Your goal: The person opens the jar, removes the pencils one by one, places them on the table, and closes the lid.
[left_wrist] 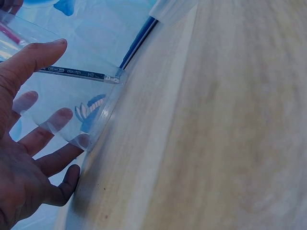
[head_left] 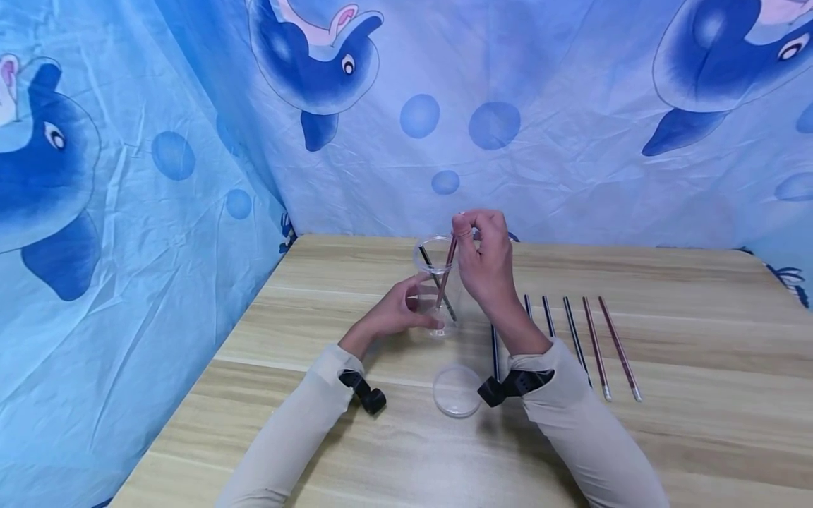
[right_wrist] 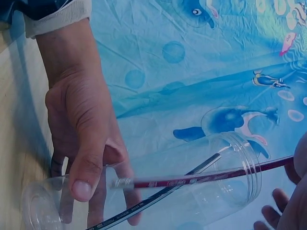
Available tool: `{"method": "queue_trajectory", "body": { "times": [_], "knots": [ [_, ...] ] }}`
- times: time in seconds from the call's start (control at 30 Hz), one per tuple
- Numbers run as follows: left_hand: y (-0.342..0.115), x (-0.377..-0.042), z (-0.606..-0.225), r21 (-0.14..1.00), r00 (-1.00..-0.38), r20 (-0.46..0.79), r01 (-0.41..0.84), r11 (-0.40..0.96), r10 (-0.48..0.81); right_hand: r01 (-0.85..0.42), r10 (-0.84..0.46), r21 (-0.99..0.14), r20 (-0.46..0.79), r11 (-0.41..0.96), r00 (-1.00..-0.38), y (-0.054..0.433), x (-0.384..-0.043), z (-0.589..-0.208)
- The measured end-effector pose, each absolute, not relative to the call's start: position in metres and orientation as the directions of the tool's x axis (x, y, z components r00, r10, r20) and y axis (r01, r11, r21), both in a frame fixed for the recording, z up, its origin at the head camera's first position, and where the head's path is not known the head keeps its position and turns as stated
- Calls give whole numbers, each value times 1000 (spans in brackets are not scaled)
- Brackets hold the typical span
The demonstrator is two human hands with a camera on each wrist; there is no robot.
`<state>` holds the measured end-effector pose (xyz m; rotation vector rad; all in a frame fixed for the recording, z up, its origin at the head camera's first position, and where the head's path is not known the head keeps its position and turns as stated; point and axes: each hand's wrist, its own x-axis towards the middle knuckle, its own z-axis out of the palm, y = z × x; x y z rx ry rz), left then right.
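In the head view my left hand (head_left: 406,307) steadies an upright clear plastic jar (head_left: 430,300), the thumb on its near side and the fingers behind it. My right hand (head_left: 488,257) is raised at the jar's open mouth and pinches a red pencil (head_left: 447,271) by its upper end. The right wrist view shows that the lower part of the red pencil (right_wrist: 163,182), eraser end first, is inside the jar. A dark pencil (right_wrist: 144,203) leans inside the same jar, its eraser end (left_wrist: 112,79) down by the base in the left wrist view.
A round clear lid (head_left: 457,391) lies on the wooden table (head_left: 394,451) in front of the jar. To the right, several dark pencils (head_left: 574,331) and two red pencils (head_left: 619,349) lie side by side, partly under my right forearm. A blue printed curtain (head_left: 394,176) hangs behind.
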<state>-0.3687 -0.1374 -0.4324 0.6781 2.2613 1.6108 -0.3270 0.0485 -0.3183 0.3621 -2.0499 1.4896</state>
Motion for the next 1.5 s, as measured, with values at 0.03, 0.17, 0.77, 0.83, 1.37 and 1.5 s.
{"method": "queue_trajectory", "body": {
  "times": [0.03,0.17,0.77,0.83,1.37,1.5],
  "knots": [
    [-138,-369,-432,937,-851,41,214,275,524,-543,113,-770,605,336,-788,48,-328,-318],
    [-138,-369,-431,931,-853,47,226,286,520,-594,99,-737,650,322,-754,48,-329,-318],
    [-138,-369,-431,935,-837,66,242,259,543,-620,-10,-784,620,3,-784,54,-323,-309],
    [-138,-369,-431,935,-838,64,240,260,542,-619,-19,-785,619,-6,-785,55,-322,-310],
    [-137,-368,-430,939,-843,55,227,260,536,-707,-36,-706,708,-29,-705,58,-325,-312],
    [-137,-368,-431,939,-845,56,225,259,532,-747,-8,-664,748,-44,-664,58,-326,-312]
  ]
}}
